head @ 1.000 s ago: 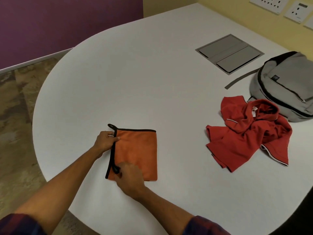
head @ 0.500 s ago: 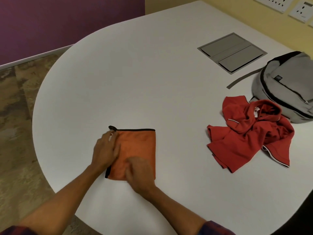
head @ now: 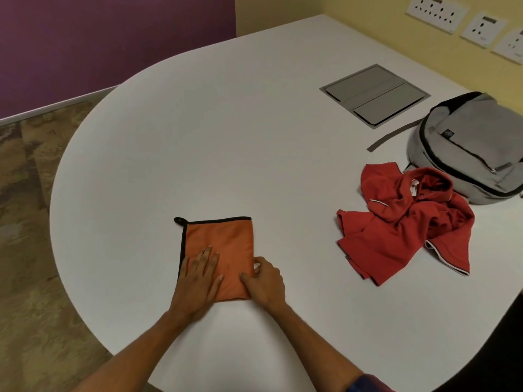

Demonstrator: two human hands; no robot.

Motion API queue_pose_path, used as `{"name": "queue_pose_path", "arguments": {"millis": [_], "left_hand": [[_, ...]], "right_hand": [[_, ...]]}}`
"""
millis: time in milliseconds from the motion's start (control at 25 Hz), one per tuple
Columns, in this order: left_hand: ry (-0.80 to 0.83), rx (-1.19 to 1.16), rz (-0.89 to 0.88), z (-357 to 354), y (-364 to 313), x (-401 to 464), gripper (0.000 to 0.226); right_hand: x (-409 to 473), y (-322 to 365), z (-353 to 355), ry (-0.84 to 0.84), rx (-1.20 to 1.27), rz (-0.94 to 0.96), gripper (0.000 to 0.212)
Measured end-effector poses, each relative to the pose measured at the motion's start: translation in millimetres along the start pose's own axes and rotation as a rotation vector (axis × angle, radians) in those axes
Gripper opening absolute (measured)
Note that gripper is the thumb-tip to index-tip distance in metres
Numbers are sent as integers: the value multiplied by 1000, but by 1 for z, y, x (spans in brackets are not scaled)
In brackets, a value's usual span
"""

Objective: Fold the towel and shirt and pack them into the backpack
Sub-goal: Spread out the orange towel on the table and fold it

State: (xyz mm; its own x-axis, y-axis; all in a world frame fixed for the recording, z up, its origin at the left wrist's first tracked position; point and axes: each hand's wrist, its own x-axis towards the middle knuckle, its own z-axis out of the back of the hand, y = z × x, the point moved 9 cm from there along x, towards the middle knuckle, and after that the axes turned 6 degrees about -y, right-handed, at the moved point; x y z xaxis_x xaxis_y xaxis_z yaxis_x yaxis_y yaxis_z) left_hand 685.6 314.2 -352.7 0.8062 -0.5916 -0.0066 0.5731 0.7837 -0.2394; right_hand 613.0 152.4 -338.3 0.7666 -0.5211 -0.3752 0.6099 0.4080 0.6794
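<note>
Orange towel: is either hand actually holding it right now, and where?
The right hand pinches the folded orange towel with black trim at its right edge, near the front corner. The left hand only presses flat on it.

A big white table (head: pixel 226 131) with a round end is holding an orange towel (head: pixel 223 239) lying folded near the front, a red shirt (head: pixel 396 230) sitting crumpled to the right, and a gray backpack (head: pixel 475 148) resting at the far right, touching the shirt.
</note>
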Motion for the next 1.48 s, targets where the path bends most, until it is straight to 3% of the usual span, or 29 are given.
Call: {"name": "queue_pose_path", "arguments": {"millis": [120,200,240,400,520,600,680,720,800,920,1000,1120,1200,1360,1480], "left_hand": [[-136,-280,147,33,-5,18,63],[-117,-622,365,52,-7,31,45],[-96,-752,433,57,-9,39,36],[-108,-862,683,61,33,55,36],[-104,-1045,889,46,68,40,24],[-121,-1116,975,42,81,28,6],[-152,-1132,1021,41,91,23,4],[-175,-1103,1018,43,95,22,7],[-260,-831,942,59,100,19,21],[-408,-359,608,94,77,28,49],[-390,-208,351,97,54,45,64],[-222,-27,114,78,37,75,52],[-125,-76,125,64,44,94,38],[-53,-355,310,50,72,123,11],[-46,-370,323,41,79,124,12]], "right_hand": [[-14,39,12,-236,-219,296,32],[-32,70,7,-377,-364,506,20],[-39,85,0,-372,-393,577,21],[-54,116,-39,-205,-308,814,31],[-60,120,-59,67,-207,810,43],[-62,118,-63,114,-209,806,45],[-57,109,-70,105,-282,784,49],[-55,102,-76,121,-342,773,53],[-51,85,-93,192,-443,750,61],[-47,72,-103,238,-469,725,65],[-46,71,-104,240,-462,721,65],[-46,71,-105,233,-450,714,65],[-47,68,-105,228,-461,715,66],[-49,59,-107,224,-463,719,66],[-47,52,-109,238,-448,697,67]]}}
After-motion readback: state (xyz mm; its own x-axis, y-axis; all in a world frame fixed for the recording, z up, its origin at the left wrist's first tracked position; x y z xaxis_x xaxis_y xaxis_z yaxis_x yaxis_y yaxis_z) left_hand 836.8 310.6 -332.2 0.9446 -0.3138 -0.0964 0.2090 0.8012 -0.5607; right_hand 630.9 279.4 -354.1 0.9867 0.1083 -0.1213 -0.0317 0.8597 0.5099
